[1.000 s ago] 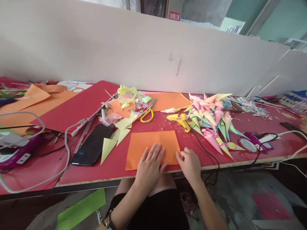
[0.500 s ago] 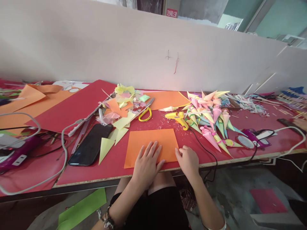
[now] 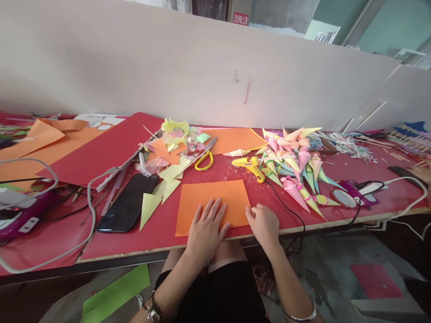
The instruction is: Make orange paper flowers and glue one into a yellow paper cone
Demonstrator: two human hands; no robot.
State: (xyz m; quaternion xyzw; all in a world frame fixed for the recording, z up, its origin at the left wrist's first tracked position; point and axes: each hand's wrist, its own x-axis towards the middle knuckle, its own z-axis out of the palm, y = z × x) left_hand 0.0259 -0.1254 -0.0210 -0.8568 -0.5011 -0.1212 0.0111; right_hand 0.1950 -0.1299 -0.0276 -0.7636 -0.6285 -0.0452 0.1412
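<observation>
A rectangular sheet of orange paper point(image 3: 208, 193) lies flat near the front edge of the red tabletop. My left hand point(image 3: 206, 226) rests flat on it, fingers stretched out and pointing away from me. At the sheet's right edge is my right hand point(image 3: 264, 224), its fingers curled closed, with one fingertip touching the paper there; the undersides of these fingers are hidden. Behind the sheet lie yellow-handled scissors point(image 3: 204, 160) and a yellow glue gun point(image 3: 249, 168), whose black cord runs off the front edge. Pale yellow paper pieces point(image 3: 150, 209) are just left of the sheet.
A black phone point(image 3: 126, 204) lies to the left. Many-coloured paper cones point(image 3: 296, 163) are heaped at the right, near a purple power strip point(image 3: 365, 197). Scraps point(image 3: 173, 146) and a large red board point(image 3: 107, 148) fill the back left. Another person's hand point(image 3: 420, 174) shows at far right.
Both hands keep their places on and beside the orange sheet. The view has shifted very slightly. The other person's hand at far right has moved a little.
</observation>
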